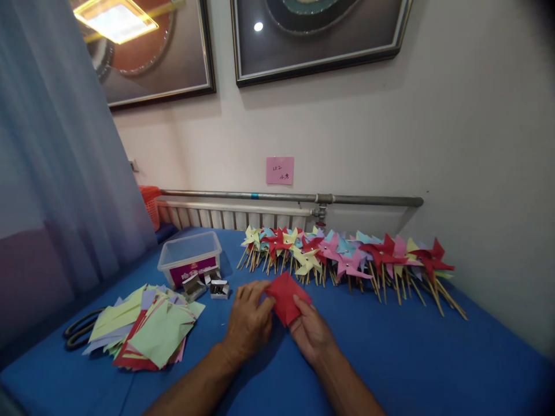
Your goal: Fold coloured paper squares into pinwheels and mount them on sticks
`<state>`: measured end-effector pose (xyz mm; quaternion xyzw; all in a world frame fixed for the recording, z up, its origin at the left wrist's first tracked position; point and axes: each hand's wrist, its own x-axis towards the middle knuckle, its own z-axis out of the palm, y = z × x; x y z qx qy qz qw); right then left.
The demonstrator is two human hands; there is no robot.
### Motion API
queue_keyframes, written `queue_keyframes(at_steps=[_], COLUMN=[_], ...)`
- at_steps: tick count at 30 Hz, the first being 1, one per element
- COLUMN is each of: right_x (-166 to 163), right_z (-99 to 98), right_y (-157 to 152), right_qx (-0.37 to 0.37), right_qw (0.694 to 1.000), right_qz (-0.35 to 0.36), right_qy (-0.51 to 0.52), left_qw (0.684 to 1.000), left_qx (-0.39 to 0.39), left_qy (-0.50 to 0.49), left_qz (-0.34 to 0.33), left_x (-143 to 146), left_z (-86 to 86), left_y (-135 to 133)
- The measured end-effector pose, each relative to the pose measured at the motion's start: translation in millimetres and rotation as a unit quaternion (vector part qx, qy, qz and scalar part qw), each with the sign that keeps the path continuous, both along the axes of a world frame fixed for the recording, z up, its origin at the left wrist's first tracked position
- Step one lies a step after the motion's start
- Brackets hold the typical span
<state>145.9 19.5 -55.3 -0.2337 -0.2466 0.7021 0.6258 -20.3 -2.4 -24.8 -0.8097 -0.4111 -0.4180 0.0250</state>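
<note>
A square of red paper (285,296) is held above the blue surface between my two hands. My right hand (313,334) supports it from below, with the thumb pressed on its upper face. At the paper's left corner, my left hand (249,315) has its fingers curled and its thumb and fingertips against the edge. Faint lines run from the paper's corners toward its middle; whether they are cuts or creases, I cannot tell. Small open boxes (219,289) lie beyond my left hand, the nearest one with small dark items inside.
Loose coloured paper sheets (160,329) pile up at left, over scissors whose dark handles (80,330) stick out. Behind the boxes stands a clear plastic tub (191,249). Many finished paper pinwheels on sticks (347,254) line the back right, near a wall pipe (373,200).
</note>
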Motion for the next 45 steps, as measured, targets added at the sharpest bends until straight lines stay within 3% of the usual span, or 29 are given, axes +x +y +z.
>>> queue_keyframes(at_steps=[8,11,14,16,18,22,27,37,45], right_x=[-1,-3,-6,-7,-7,-3,-2,-6,-10], right_z=[3.7,8.6,12.2,12.0,9.6,3.0,2.2,10.5,12.0], right_y=[-4,-7,-11,-12,-10,-3,-2,-10,-11], right_qx=[-0.004,-0.014,-0.015,-0.016,-0.017,-0.029,-0.020,-0.043,0.013], right_qw=[1.000,1.000,0.999,0.999,0.999,0.999,0.999,0.999,0.999], right_qz=[-0.019,-0.028,-0.029,-0.026,-0.026,-0.026,-0.019,-0.027,-0.029], right_qy=[-0.006,-0.003,-0.010,-0.015,-0.017,-0.012,-0.024,-0.019,-0.033], left_qw=[0.999,0.993,0.959,0.945,0.956,0.995,0.998,0.998,0.991], left_qx=[-0.019,-0.050,-0.117,-0.142,-0.128,-0.056,-0.028,-0.040,-0.098], left_qy=[-0.008,-0.110,-0.254,-0.292,-0.262,-0.075,0.052,-0.002,-0.087], left_qz=[-0.040,-0.012,0.035,0.034,0.012,-0.024,-0.035,-0.040,-0.023], left_x=[4,-3,-10,-13,-14,-8,2,1,0], left_z=[-1.5,-4.3,-1.4,3.1,6.7,4.9,-1.7,-0.9,0.2], left_y=[2,6,13,15,13,5,0,3,2])
